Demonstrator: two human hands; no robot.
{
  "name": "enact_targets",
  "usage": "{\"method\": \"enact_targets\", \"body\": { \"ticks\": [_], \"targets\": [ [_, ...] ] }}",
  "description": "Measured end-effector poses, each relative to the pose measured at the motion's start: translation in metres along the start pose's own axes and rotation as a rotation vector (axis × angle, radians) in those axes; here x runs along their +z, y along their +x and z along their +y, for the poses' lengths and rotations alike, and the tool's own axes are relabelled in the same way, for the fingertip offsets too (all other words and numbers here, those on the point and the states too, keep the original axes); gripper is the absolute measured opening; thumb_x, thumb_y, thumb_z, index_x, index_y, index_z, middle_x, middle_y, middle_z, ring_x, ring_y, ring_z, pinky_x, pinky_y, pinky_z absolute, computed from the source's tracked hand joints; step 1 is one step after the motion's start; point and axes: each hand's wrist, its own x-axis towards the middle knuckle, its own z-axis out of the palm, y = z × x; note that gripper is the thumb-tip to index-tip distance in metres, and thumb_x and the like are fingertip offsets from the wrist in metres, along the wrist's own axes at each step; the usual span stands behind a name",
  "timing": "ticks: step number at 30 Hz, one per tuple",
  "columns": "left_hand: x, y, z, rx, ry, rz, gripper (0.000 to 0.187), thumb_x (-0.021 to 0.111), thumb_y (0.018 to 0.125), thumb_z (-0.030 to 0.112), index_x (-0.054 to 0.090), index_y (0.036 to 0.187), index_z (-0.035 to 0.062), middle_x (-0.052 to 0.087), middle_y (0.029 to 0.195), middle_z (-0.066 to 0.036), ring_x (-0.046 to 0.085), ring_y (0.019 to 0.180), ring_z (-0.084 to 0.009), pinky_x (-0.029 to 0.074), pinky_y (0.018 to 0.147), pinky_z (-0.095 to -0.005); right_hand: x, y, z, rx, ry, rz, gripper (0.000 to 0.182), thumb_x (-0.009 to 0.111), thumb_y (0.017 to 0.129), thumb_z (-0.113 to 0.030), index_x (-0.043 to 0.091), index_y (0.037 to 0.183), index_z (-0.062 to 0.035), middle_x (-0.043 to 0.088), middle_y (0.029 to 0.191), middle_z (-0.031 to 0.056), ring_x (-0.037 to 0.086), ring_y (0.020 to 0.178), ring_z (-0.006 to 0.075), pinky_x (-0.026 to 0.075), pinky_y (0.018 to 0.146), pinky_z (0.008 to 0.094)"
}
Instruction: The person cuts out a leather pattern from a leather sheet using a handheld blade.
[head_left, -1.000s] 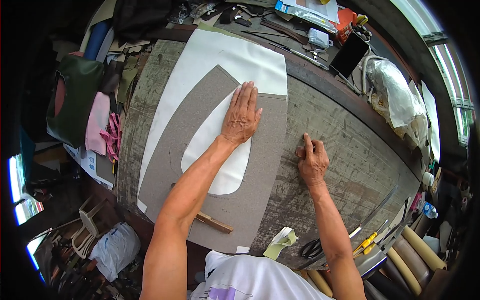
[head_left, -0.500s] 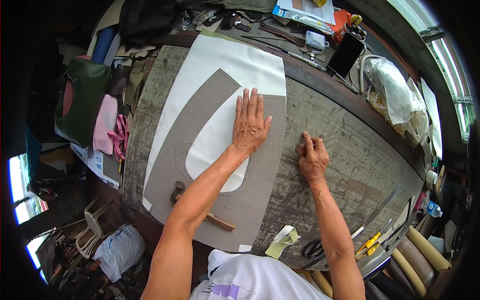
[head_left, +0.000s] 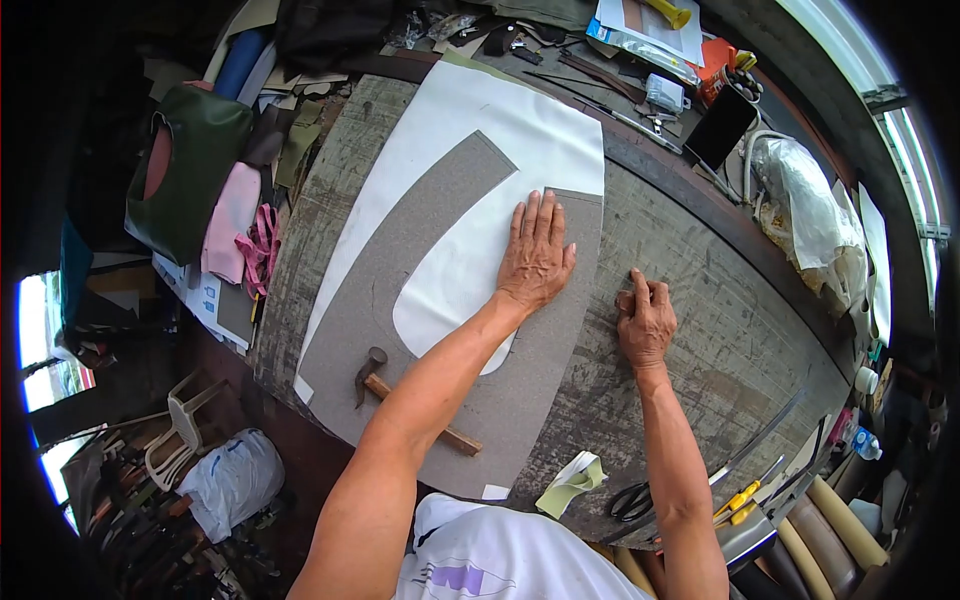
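Note:
My left hand [head_left: 537, 258] lies flat on a grey U-shaped board pattern [head_left: 400, 245], its fingers stretched out over the right leg. Beneath the pattern is a white sheet [head_left: 450, 95], which shows through the middle gap. A hammer [head_left: 377, 385] with a wooden handle rests on the pattern, partly behind my left forearm. To the right, my right hand [head_left: 648, 322] is on the worn tabletop [head_left: 690, 400]. Its index finger points forward while the other fingers are curled in; whatever they may hold is hidden.
Scissors [head_left: 632, 502] and a green-white scrap [head_left: 573, 485] lie by the near edge. Yellow-handled tools [head_left: 740, 500] stand at the lower right. A phone [head_left: 722, 128] and a plastic bag [head_left: 805, 200] are along the back right. A dark green bag [head_left: 188, 170] sits at the left.
The whole view has shifted, so the table and both hands appear a little further right. More of the hammer shows beside my left forearm. My left hand stays flat on the pattern.

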Motion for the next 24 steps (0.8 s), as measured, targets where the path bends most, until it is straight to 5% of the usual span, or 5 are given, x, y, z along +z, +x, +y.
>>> {"method": "enact_targets", "body": {
  "ticks": [9, 13, 16, 19, 24],
  "targets": [
    [-0.003, 0.0, 0.002, -0.031, 0.002, 0.06, 0.06, 0.057, 0.096, 0.032, 0.044, 0.142, -0.0038, 0.037, 0.145, -0.024, 0.028, 0.143, -0.042, 0.019, 0.121, -0.0574, -0.005, 0.004, 0.0, 0.003, 0.037, -0.031, 0.04, 0.07, 0.087, -0.009, 0.064, 0.126, -0.0102, 0.057, 0.096, 0.0086, 0.062, 0.078, 0.0236, 0.051, 0.065, 0.0367],
    [-0.006, 0.005, -0.007, -0.01, 0.012, 0.067, 0.055, 0.061, 0.094, 0.029, 0.049, 0.137, -0.0027, 0.045, 0.14, -0.02, 0.036, 0.137, -0.0373, 0.029, 0.114, -0.0525, -0.038, 0.046, 0.004, 0.169, 0.307, -0.137, 0.03, 0.057, 0.104, -0.02, 0.062, 0.128, -0.0026, 0.054, 0.101, 0.0107, 0.059, 0.085, 0.0167, 0.05, 0.067, 0.0351],
    [-0.006, 0.01, -0.016, 0.023, 0.042, 0.081, 0.052, 0.065, 0.091, 0.025, 0.052, 0.133, -0.0017, 0.051, 0.133, -0.016, 0.042, 0.131, -0.0332, 0.034, 0.109, -0.0485, -0.059, 0.108, -0.005, 0.078, 0.596, 0.026, 0.035, 0.057, 0.105, -0.028, 0.065, 0.124, -0.0003, 0.058, 0.097, 0.0089, 0.058, 0.079, 0.0148, 0.05, 0.065, 0.0327],
    [-0.006, 0.014, -0.022, 0.048, 0.044, 0.118, 0.049, 0.067, 0.089, 0.023, 0.054, 0.131, -0.0012, 0.053, 0.129, -0.013, 0.044, 0.127, -0.031, 0.036, 0.106, -0.0465, -0.059, 0.146, -0.006, 0.378, 0.945, -0.362, 0.039, 0.057, 0.105, -0.035, 0.069, 0.12, -0.0008, 0.064, 0.091, 0.0081, 0.062, 0.074, 0.0148, 0.053, 0.068, 0.0299],
    [-0.006, 0.014, -0.02, 0.033, 0.034, 0.151, 0.045, 0.068, 0.087, 0.021, 0.057, 0.126, -0.001, 0.052, 0.13, -0.013, 0.044, 0.127, -0.0312, 0.036, 0.105, -0.0466, -0.012, 0.175, -0.035, 0.173, 1.015, -0.522, 0.032, 0.064, 0.1, -0.028, 0.071, 0.121, -0.0046, 0.073, 0.098, 0.0081, 0.071, 0.09, 0.0166, 0.059, 0.081, 0.0308]
  ]
}}
